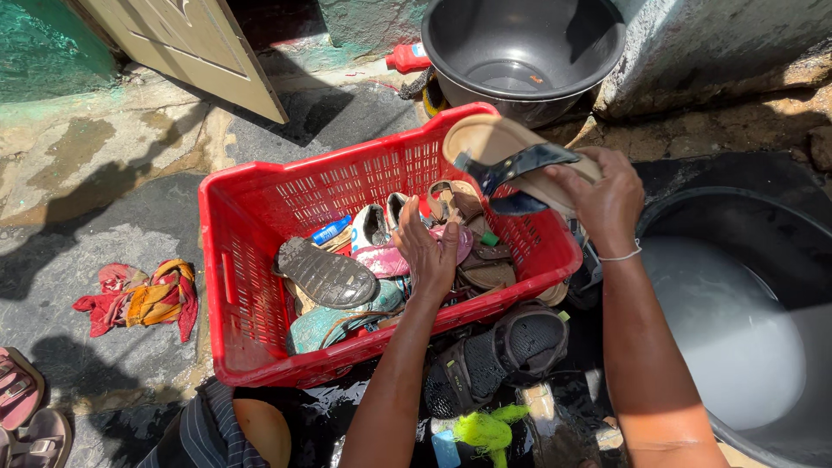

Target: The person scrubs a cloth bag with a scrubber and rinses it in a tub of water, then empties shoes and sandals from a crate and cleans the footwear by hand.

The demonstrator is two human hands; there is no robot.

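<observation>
A tan-soled sandal (511,156) with dark blue straps is held above the far right corner of the red crate (251,286) by the right hand (602,204), whose fingers are closed around the sole's edge near the straps. The left hand (426,256) is lowered into the crate with its fingers spread and slack, resting on the heap of footwear there, just beside a pink shoe (381,260); nothing is seen to be gripped by it.

The sandal is judged to be light and fairly flexible, its sole likely wet and somewhat slippery, so a hold across the sole's edge or by the straps is judged safest. A dark ridged sole (325,273) is turned up near the crate's left wall, and more sandals are piled toward the right wall.

Outside the crate's near edge a pair of black strapped sandals (498,355) is laid on wet ground, with a yellow-green scrubber (485,429) close by. A tub of soapy water (728,329) stands just right of the crate, and a dark basin (520,52) beyond its far edge. Open room is found mainly above the crate and over the tub; a red and orange cloth (143,299) lies left of the crate.
</observation>
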